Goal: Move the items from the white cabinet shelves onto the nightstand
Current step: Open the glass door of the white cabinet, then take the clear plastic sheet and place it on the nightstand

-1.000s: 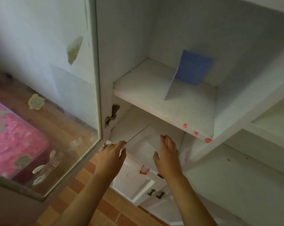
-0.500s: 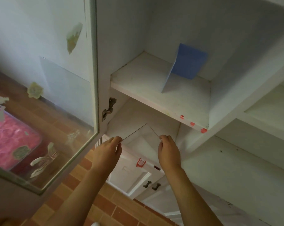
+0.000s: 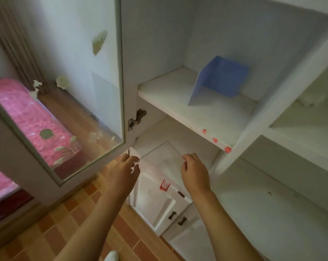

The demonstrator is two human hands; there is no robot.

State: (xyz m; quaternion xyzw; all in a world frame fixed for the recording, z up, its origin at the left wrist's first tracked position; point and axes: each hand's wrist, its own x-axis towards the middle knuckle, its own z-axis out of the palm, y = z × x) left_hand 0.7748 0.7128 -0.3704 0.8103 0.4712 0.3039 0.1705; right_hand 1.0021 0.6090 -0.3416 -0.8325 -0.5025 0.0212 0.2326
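Observation:
A clear sheet, like glass or plastic, is held in front of the lower shelf of the white cabinet. My left hand pinches its left edge and my right hand pinches its right edge. The sheet tilts up toward the back, with its far corner raised. On the upper shelf a blue folded card stands against the back wall. The nightstand is out of view.
The glass cabinet door hangs open on my left, its hinge beside the lower shelf. Closed lower doors with dark handles sit below my hands. More white compartments lie to the right. A pink bed shows through the glass.
Both hands went from reaching into the lower shelf to pinching the clear sheet's edges. They drew it forward and up off the shelf. The view shifted slightly right.

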